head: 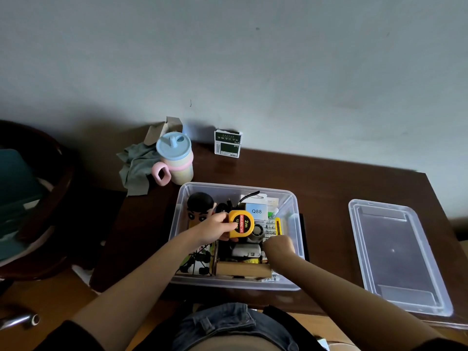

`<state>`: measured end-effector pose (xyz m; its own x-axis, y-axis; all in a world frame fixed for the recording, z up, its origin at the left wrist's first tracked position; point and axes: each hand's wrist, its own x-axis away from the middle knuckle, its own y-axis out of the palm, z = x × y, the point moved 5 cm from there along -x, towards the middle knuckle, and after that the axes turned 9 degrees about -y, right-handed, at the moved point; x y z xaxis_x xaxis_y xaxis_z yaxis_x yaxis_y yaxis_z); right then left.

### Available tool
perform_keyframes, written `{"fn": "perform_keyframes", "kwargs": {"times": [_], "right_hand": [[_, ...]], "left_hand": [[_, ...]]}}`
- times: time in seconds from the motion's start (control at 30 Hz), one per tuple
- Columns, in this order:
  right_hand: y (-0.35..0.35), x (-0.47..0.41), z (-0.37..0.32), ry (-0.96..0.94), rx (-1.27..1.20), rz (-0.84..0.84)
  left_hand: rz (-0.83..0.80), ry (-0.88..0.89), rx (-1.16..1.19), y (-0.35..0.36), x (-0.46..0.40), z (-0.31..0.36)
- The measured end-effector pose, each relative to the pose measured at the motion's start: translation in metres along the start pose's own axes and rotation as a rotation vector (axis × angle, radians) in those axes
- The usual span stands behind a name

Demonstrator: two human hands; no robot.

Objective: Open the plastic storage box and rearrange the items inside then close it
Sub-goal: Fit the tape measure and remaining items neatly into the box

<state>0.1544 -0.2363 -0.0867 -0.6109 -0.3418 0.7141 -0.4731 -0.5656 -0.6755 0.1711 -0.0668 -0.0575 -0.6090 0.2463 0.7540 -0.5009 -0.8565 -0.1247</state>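
Note:
A clear plastic storage box stands open on the dark wooden table, packed with small items. My left hand grips a yellow measuring tape above the box's middle. My right hand reaches down into the box's right side; its fingers are hidden among the items, so what it holds cannot be seen. Inside lie a cartoon-head figure, a white box marked Q88, a wooden block and a white charger. The clear lid lies flat to the right.
A pastel cup with a blue lid and pink handle stands behind the box, next to a grey cloth. A small green-and-white carton stands near the wall. A dark chair is at the left.

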Motion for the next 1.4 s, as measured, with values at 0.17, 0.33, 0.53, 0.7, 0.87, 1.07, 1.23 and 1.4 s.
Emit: {"fn": "perform_keyframes", "kwargs": {"times": [0.17,0.33,0.53,0.7,0.87,1.07,1.23,1.4], "right_hand": [[0.001,0.003,0.002,-0.038,-0.065,0.015],[0.002,0.006,0.000,-0.050,-0.098,0.000],[-0.003,0.012,0.005,-0.126,-0.285,-0.032],[-0.013,0.020,0.011,-0.181,-0.513,0.021],[-0.027,0.029,0.016,-0.191,-0.884,0.179],[-0.022,0.033,0.020,-0.085,-1.196,0.275],[-0.020,0.035,0.024,0.037,-1.130,0.357],[-0.030,0.040,0.029,0.125,-1.009,0.517]], "left_hand": [[0.011,0.015,0.027,0.000,0.004,0.003],[-0.022,0.011,0.093,0.001,0.010,0.007],[-0.003,0.019,0.061,-0.002,0.013,0.011],[0.127,0.110,-0.168,-0.011,0.011,0.012],[0.308,0.196,-0.420,-0.017,0.011,0.010],[0.405,0.223,-0.500,-0.019,0.013,0.009],[0.393,0.217,-0.495,-0.016,0.011,0.009],[0.362,0.194,-0.513,-0.012,0.010,0.006]]}}
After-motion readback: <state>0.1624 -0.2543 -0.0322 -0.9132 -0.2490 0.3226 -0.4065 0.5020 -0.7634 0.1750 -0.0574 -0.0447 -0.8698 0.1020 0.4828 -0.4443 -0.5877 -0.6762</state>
